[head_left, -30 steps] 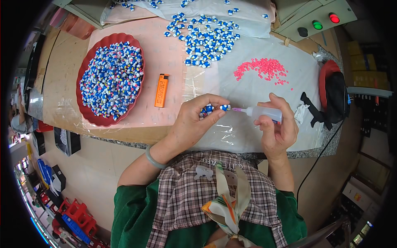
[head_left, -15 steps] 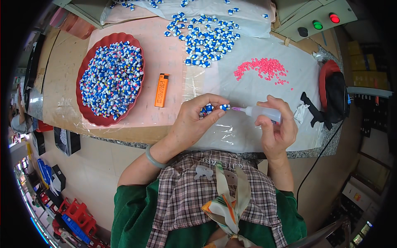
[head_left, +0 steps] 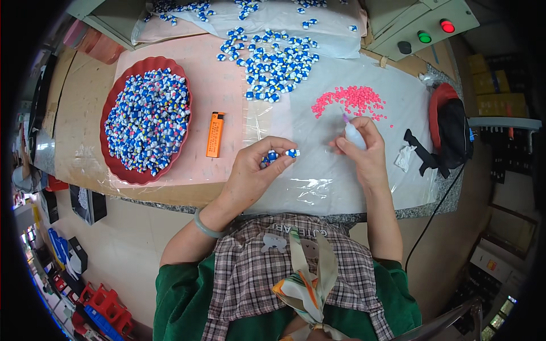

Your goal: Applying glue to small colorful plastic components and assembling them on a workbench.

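Observation:
Between the thumb and forefinger of my left hand (head_left: 257, 170) is a small blue-and-white piece (head_left: 292, 153). More such pieces (head_left: 271, 156) sit within its curled fingers. My right hand (head_left: 367, 149) is closed round a translucent squeeze bottle (head_left: 355, 136) with a fine purple-based tip, which points up and away at the near edge of a scatter of small pink pieces (head_left: 358, 99). Beyond my left hand, many loose blue-and-white pieces (head_left: 278, 65) are spread over the table.
A red scalloped tray (head_left: 107, 145) heaped with blue, white and coloured pieces stands at left. An orange lighter (head_left: 214, 135) lies beside it. At right are a crumpled tissue (head_left: 404, 158), a black strap (head_left: 420, 152) and a black bag (head_left: 455, 133). A grey box (head_left: 421, 34) with lit buttons stands behind.
My right hand has swung the bottle away from the left hand's piece, turning its tip from leftward to up toward the pink pieces. My left hand still holds its pieces.

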A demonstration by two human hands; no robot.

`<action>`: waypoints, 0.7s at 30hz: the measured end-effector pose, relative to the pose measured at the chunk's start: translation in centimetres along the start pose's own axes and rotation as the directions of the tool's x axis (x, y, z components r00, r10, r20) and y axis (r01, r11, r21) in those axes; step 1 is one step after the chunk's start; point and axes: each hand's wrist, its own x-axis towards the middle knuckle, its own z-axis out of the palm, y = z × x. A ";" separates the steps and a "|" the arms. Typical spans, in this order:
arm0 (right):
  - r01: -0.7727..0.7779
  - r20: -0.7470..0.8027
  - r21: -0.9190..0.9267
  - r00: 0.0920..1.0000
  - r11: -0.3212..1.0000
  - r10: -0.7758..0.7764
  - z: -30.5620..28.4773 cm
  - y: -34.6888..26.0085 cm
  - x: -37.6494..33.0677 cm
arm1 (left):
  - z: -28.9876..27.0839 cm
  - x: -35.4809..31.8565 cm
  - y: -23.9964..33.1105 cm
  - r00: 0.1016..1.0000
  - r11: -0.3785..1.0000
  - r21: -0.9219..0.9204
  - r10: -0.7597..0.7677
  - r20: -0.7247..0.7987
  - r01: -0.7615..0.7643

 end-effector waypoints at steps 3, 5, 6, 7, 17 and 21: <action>0.061 -0.052 -0.316 0.995 0.947 -0.082 0.8 0.2 1.3 | 0.1 0.0 -0.3 1.000 1.000 0.009 0.026 0.004 -0.026; 0.305 0.086 -0.712 0.932 0.633 -0.352 1.4 0.0 2.3 | 0.3 0.0 -0.3 0.997 0.998 -0.024 0.060 -0.052 -0.061; 0.306 0.087 -0.712 0.932 0.632 -0.353 1.7 0.0 2.7 | 0.4 0.0 -0.3 0.997 0.998 -0.025 0.060 -0.052 -0.062; 0.367 0.134 -0.749 0.899 0.552 -0.417 2.1 0.0 3.1 | 0.3 0.0 -0.3 0.998 0.999 -0.025 0.044 -0.047 -0.045; 0.495 0.390 -0.813 0.854 0.307 -0.345 2.3 -1.5 4.1 | 0.2 0.0 -0.4 0.999 1.000 0.008 0.028 -0.021 -0.028; 0.534 0.473 -0.812 0.839 0.235 -0.270 1.8 -2.4 4.6 | 0.2 0.0 -0.7 0.999 0.999 0.007 0.039 -0.023 -0.038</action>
